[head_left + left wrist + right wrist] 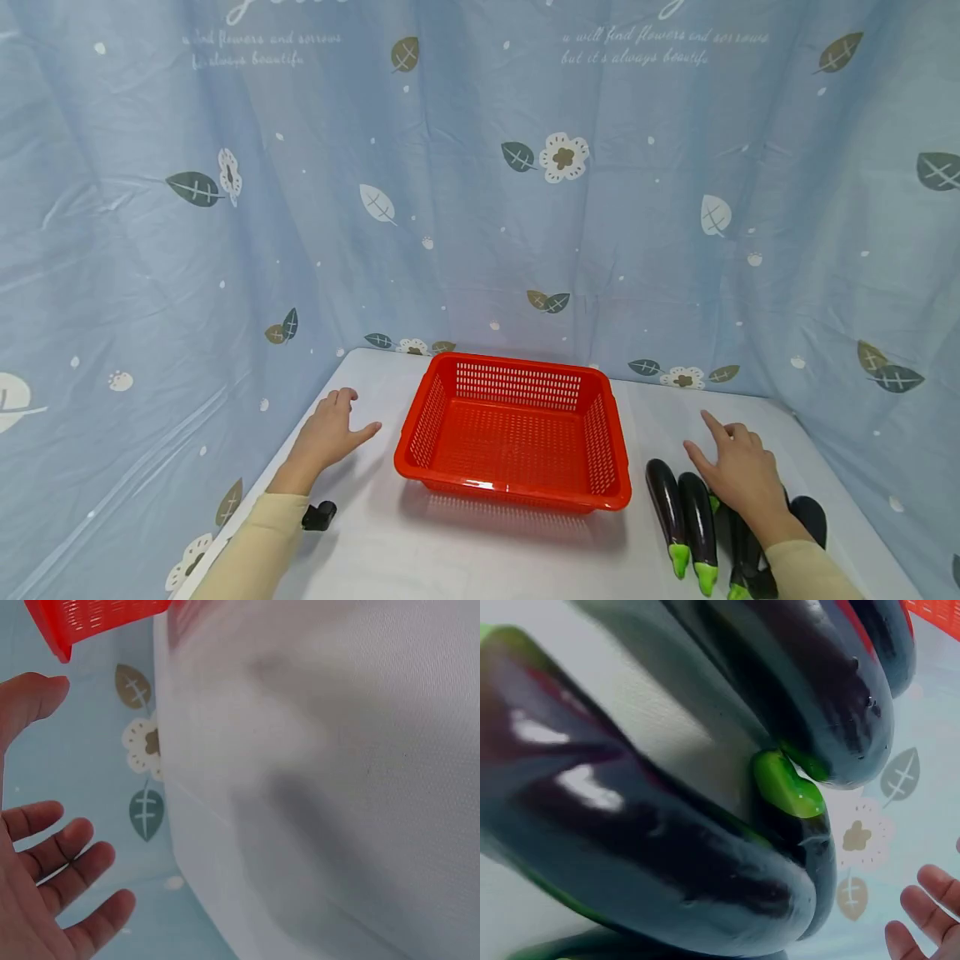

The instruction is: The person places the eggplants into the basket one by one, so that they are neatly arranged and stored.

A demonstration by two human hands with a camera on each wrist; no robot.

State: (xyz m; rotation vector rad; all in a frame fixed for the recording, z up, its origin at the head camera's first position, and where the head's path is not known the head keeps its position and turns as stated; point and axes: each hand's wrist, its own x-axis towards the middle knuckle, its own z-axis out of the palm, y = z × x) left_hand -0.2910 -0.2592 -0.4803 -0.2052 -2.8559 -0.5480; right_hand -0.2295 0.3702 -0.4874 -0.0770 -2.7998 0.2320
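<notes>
At the lower right of the head view, the right hand (738,473) is hovering over a group of glossy eggplants (699,521). Its index finger is pointing toward the top of the frame, its thumb is standing apart, and it is holding nothing. At the left of the group, 2 eggplants are lying side by side, green caps facing the bottom of the frame; others are partly hiding behind the hand and the right sleeve (810,571), so I am not venturing a full count. The right wrist view is showing fingertips (924,909) at its lower right edge, apart from the large eggplant (652,817) crossing its lower left.

At the lower left of the head view, the left hand (321,433) is hanging above the white table (450,558), its thumb pointing toward the red basket (517,490) at the lower centre without touching it; its fingers are gripping nothing.

The work seems to be standing at the reaching stage, both hands free. The next grasp would be calling for the right hand to be lowering toward the bottom of the frame, since its fingertips are lying beyond the eggplants, and for fingers and thumb to be wrapping round a smooth, probably slippery body.
</notes>
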